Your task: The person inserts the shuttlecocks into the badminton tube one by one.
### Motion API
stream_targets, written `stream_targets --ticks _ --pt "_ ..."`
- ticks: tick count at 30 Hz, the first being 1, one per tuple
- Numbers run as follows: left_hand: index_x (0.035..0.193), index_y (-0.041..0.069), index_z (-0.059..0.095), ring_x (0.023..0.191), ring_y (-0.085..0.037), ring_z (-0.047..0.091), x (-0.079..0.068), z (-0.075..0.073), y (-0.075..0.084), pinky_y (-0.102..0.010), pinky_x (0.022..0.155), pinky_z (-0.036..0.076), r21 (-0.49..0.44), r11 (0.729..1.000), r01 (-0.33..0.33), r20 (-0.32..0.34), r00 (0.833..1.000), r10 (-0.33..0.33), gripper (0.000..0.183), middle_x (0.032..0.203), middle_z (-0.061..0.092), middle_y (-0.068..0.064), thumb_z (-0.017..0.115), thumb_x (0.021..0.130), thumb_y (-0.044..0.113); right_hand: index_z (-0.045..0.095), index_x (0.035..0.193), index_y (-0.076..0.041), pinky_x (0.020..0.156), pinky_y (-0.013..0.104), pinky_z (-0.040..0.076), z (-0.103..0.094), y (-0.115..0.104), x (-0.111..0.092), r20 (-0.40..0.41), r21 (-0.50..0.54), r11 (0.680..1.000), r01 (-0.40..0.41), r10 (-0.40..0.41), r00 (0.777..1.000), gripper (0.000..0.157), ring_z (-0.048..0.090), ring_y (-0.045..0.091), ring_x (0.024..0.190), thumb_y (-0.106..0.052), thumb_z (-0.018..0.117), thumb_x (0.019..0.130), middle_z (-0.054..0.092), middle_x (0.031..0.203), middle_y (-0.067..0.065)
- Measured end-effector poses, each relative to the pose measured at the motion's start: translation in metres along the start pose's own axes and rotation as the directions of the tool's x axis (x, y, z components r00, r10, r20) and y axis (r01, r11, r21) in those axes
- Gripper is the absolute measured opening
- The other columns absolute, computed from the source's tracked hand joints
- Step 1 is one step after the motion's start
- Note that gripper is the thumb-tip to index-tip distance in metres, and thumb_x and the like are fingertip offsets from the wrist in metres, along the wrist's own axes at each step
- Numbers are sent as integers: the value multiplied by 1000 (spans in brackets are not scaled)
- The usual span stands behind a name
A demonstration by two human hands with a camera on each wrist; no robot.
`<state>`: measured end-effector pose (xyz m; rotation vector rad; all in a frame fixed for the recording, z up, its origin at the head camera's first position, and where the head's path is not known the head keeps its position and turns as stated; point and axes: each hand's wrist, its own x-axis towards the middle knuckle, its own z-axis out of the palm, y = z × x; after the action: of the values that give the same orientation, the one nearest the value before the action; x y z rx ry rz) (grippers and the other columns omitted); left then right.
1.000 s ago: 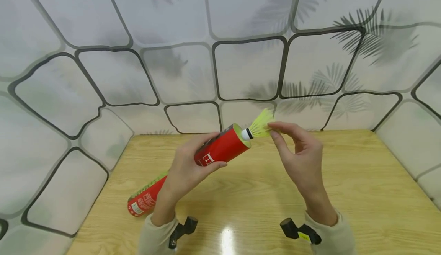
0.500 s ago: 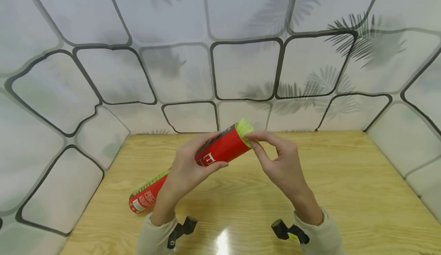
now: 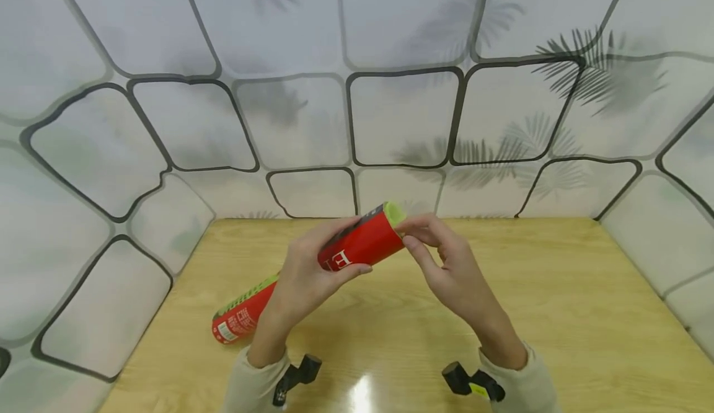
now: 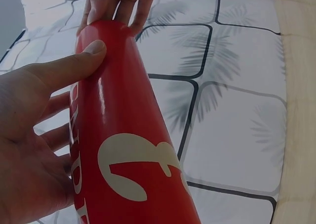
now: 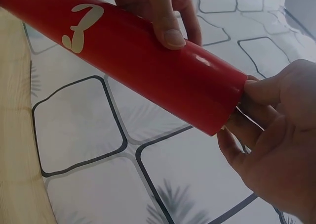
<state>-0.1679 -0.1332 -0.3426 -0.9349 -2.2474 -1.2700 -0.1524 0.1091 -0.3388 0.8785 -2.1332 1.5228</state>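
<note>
In the head view my left hand [image 3: 301, 273] grips a red shuttlecock tube [image 3: 365, 245], its thumb along the near side. The tube is tilted, its mouth up and to the right, with a yellow-green inside showing. My right hand [image 3: 454, 273] is at that mouth, fingertips reaching into it and thumb at the rim. The right wrist view shows the right fingers [image 5: 242, 127] entering the mouth. The yellow shuttlecock is hidden from every view now. A second red tube [image 3: 242, 317] lies on the table behind the left forearm.
The light wooden table [image 3: 535, 301] lies beneath both hands. A pale wall covering [image 3: 401, 115] with dark outlined stone shapes and leaf prints stands behind the table and at its sides. Black wrist mounts [image 3: 298, 376] sit at both sleeves.
The right hand has moved left, taking the yellow shuttlecock, cork first, into the tube's mouth until it is out of sight. The left hand keeps holding the tube nearly in place.
</note>
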Motion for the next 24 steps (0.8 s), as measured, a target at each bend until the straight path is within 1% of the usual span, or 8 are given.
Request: stream_targets --ticks 5,8,10,14,17,20,24 --pt "141 13 61 115 -20 65 -2 7 -3 -39 91 58 -42 999 -2 14 1000 3 71 134 66 -1 92 77 10 55 124 -3 99 40 53 -8 9 -2 129 62 998 -24 16 991 23 66 26 120 7 50 104 64 126 11" --pt "141 13 61 116 -20 64 -1 11 -5 -39 92 58 -64 998 -3 23 1000 4 71 135 66 -1 91 77 9 53 124 -3 99 46 53 -12 11 -3 170 72 996 -45 33 985 21 66 25 120 4 48 105 63 128 12" --pt "142 13 60 116 -19 64 0 12 -6 -39 92 57 -63 998 2 26 1000 0 71 135 65 0 91 78 9 52 124 -3 100 48 52 -14 12 -2 184 87 995 -55 38 982 20 66 25 120 4 48 106 64 128 13" --pt "142 15 60 116 -18 64 2 16 -10 -40 92 57 -47 999 8 29 1000 -6 70 134 66 1 91 78 12 54 125 -2 98 38 54 -19 17 -1 190 113 990 -79 57 980 21 66 24 120 4 50 105 66 129 14" --pt "140 15 61 116 -16 63 3 24 -13 -40 93 56 -39 999 17 31 999 -16 69 133 66 3 91 78 13 59 127 -5 94 31 55 -27 23 0 187 100 991 -94 74 980 25 67 23 117 3 54 104 67 127 11" --pt "140 16 62 116 -14 62 1 33 -15 -38 94 56 -21 999 37 48 998 -36 68 133 66 4 91 79 13 63 129 -7 94 31 56 -35 27 -3 200 79 991 -105 87 976 29 68 22 113 3 58 102 68 124 6" --pt "140 17 62 114 -14 63 1 46 -17 -36 93 56 59 997 52 86 995 -57 67 132 67 4 91 80 18 64 130 -8 95 32 55 -47 34 -12 225 31 989 -147 137 965 30 68 20 109 0 61 102 70 122 2"
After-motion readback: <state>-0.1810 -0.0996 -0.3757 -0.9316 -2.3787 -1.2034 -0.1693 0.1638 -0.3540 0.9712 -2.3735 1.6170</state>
